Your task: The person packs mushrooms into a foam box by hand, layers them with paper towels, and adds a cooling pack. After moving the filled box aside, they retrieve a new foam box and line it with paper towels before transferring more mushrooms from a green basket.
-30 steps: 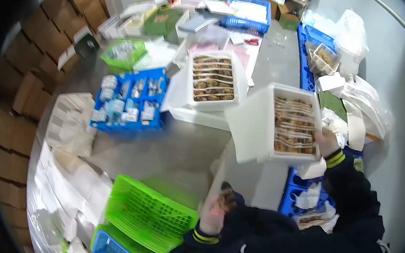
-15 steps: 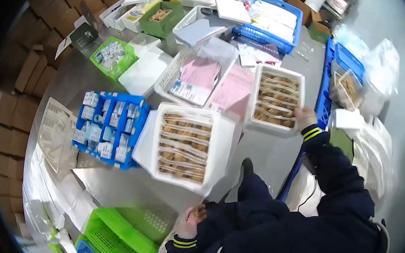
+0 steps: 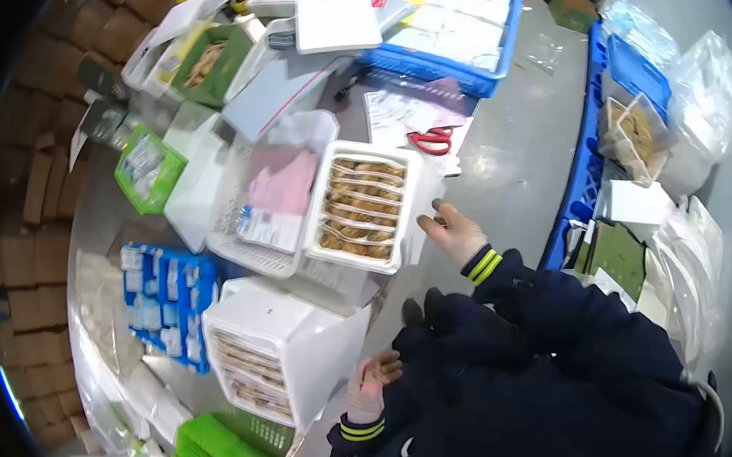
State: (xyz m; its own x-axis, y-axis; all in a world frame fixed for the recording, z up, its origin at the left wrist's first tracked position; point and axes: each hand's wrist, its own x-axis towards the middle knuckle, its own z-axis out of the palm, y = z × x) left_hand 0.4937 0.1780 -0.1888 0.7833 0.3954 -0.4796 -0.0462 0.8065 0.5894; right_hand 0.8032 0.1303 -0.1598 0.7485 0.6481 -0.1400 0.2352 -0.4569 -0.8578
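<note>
One second ago the right hand (image 3: 453, 234) carried the white tray (image 3: 364, 206) of brown pieces in the air. Half a second ago it held the edge of the tray on the table. Now the hand has let go and is spread flat, with the tray lying just to its left. The white box (image 3: 279, 352) now stands closer to the left hand (image 3: 368, 386).

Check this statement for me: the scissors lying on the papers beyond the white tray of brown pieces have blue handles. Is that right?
Not quite. The head view shows that the scissors have red handles, not blue. The rest holds: they lie on the papers beyond the white tray of brown pieces.
</note>
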